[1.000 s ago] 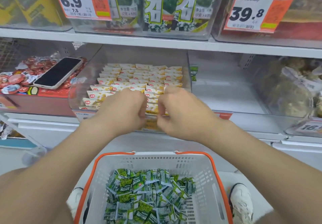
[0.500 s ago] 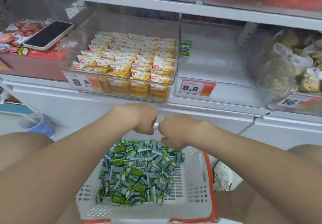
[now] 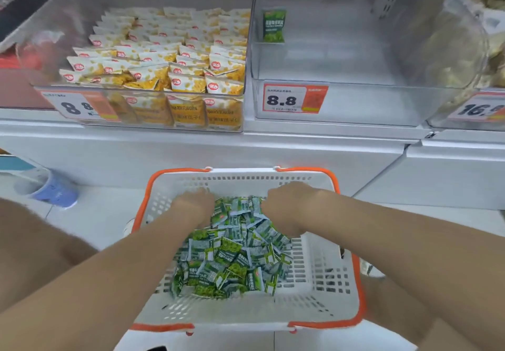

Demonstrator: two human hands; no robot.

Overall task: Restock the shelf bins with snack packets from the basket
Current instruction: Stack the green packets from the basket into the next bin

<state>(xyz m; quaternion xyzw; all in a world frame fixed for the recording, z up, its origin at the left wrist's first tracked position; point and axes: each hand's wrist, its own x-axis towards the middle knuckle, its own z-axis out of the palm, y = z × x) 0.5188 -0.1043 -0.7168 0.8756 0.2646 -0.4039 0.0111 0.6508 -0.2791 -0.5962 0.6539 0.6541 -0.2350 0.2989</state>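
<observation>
A white basket with an orange rim [image 3: 322, 277] sits on the floor below the shelf, holding a heap of small green snack packets [image 3: 232, 255]. My left hand [image 3: 191, 205] and my right hand [image 3: 289, 205] are both down on the far side of the heap, backs up, fingertips buried among the packets and hidden. Above, a clear shelf bin [image 3: 341, 58] with an 8.8 price tag [image 3: 295, 99] contains a single green packet [image 3: 274, 26] standing at its back left.
Left of that bin, another clear bin [image 3: 54, 50] is packed with yellow-and-white packets [image 3: 175, 58]. A dark phone [image 3: 19, 17] lies at the far left. A round bin of bagged goods [image 3: 464, 36] stands at the right. A blue cup [image 3: 54, 189] sits on the floor, left of the basket.
Both hands came away from the yellow-packet bin, dropped and reached into the basket's green packets. The view tilted downward.
</observation>
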